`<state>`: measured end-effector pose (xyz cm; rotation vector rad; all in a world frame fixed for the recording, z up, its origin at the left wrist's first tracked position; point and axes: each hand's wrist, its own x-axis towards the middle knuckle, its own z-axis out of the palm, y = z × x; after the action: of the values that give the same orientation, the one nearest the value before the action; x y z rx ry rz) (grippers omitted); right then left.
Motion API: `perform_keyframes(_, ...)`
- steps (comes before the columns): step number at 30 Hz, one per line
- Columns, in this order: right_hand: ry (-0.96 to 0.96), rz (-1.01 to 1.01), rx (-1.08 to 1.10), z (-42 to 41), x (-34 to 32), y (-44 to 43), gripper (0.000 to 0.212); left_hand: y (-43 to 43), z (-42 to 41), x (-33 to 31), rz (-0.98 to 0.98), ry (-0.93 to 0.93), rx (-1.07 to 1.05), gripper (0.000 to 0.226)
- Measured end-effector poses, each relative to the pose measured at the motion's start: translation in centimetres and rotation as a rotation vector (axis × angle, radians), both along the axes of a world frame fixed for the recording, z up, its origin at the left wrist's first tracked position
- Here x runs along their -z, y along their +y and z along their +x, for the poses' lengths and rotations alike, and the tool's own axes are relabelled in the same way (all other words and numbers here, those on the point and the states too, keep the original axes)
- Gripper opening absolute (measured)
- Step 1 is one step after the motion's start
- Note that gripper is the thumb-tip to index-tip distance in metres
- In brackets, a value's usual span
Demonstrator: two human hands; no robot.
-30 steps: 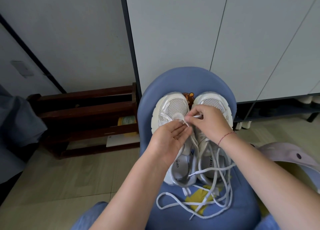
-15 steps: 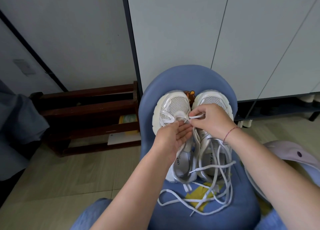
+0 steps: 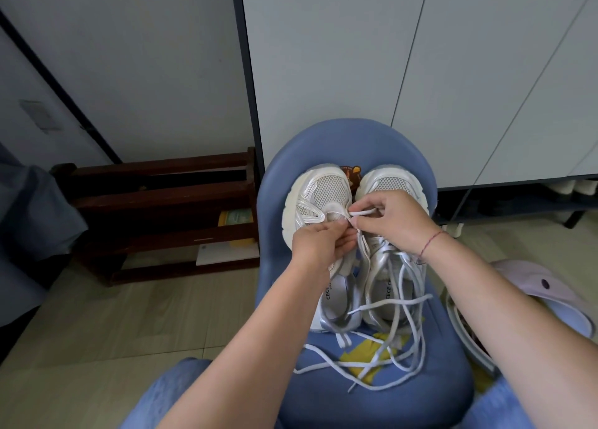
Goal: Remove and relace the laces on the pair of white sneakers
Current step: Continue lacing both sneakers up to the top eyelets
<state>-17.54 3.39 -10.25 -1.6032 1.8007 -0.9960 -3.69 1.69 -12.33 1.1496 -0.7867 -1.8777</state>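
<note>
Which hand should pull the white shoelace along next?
Probably the right hand: it pinches the lace just above the toe end of the left sneaker. The left hand grips that sneaker, steadying it.

two white mesh sneakers (image 3: pixel 323 192) side by side, toes pointing away | long white flat laces (image 3: pixel 398 347) loose, tangled by heels

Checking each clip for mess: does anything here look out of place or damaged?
Loose white laces lie tangled over the heel of the right-side white mesh sneaker and the blue padded chair seat. Expected mid-relacing; nothing looks damaged or spilled.
</note>
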Motion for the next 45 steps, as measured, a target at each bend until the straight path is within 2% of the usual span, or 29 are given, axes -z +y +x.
perform_keyframes(4, -0.055, -0.002, 0.043, -0.2, 0.2, 0.2, 0.022, 1.1, 1.5, -0.8, -0.177, -0.188, 0.148, 0.022)
perform_keyframes(8, -0.045, -0.029, 0.035, -0.3, 0.3, 0.3, 0.024, 3.0, 5.2, -0.9, -0.297, -0.388, 0.533, 0.021)
perform_keyframes(13, -0.033, -0.035, 0.020, -0.1, 0.3, 0.4, 0.022, 4.7, 7.9, 0.5, -0.246, -0.515, 0.959, 0.016)
perform_keyframes(20, 0.035, -0.063, 0.039, 0.0, 0.5, 0.4, 0.022, 6.4, 8.3, 2.2, -0.162, -0.596, 1.297, 0.013)
perform_keyframes(23, 0.051, -0.068, 0.035, 0.1, 0.5, 0.6, 0.020, 7.4, 7.6, 2.9, -0.166, -0.623, 1.369, 0.021)
perform_keyframes(25, 0.055, -0.077, 0.034, 0.1, 0.5, 0.6, 0.020, 7.7, 7.2, 3.4, -0.156, -0.609, 1.350, 0.011)
perform_keyframes(28, 0.063, -0.081, 0.026, 0.2, 0.5, 0.7, 0.020, 7.5, 6.9, 3.0, -0.176, -0.612, 1.217, 0.012)
perform_keyframes(32, 0.064, -0.085, 0.024, 0.2, 0.6, 0.7, 0.021, 6.6, 7.2, 1.3, -0.218, -0.617, 0.974, 0.028)
perform_keyframes(37, 0.072, -0.093, 0.026, 0.2, 0.8, 0.6, 0.021, 6.5, 6.5, 0.8, -0.279, -0.565, 0.590, 0.026)
perform_keyframes(41, 0.073, -0.098, 0.027, 0.1, 0.8, 0.6, 0.020, 7.4, 4.6, 1.2, -0.181, -0.483, 0.589, 0.025)
perform_keyframes(45, 0.074, -0.103, 0.023, 0.2, 0.8, 0.7, 0.021, 7.5, 3.3, 1.4, -0.008, -0.282, 0.434, 0.020)
